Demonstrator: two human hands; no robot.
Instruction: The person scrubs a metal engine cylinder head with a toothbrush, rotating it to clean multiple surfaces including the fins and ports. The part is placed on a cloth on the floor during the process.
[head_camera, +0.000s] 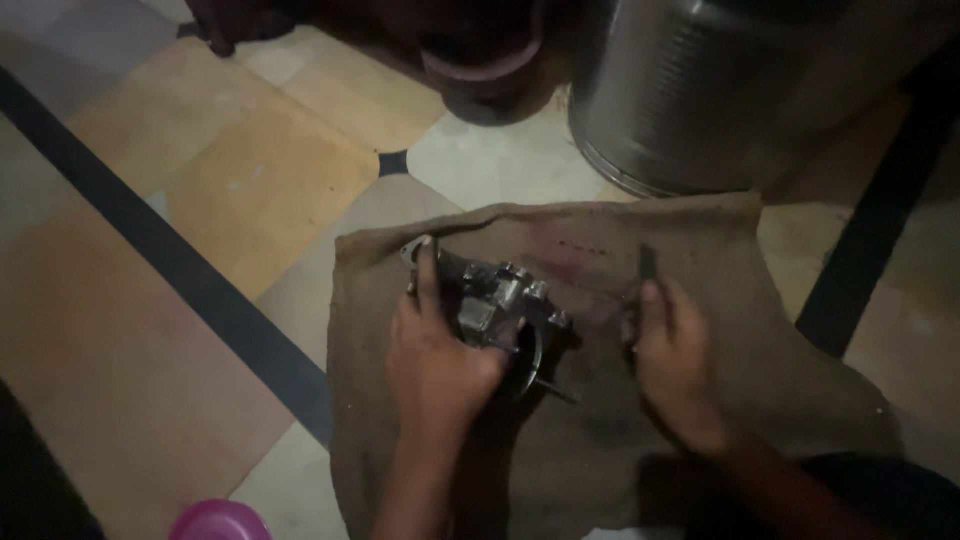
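Note:
A greasy metal engine part, like a carburettor (505, 305), rests on a brown burlap sack (760, 360) spread on the floor. My left hand (435, 355) grips the part from its left side, index finger stretched up along it. A thin rod sticks out of the part's lower right. My right hand (675, 360) lies on the sack to the right of the part and holds a small dark flat tool (647, 265) that points away from me. The two hands are apart.
A large ribbed steel drum (720, 90) stands beyond the sack at upper right. A dark round pot (485, 70) sits left of it. The floor is tiled in tan, with a black stripe (170, 260). A pink object (218, 522) shows at the bottom edge.

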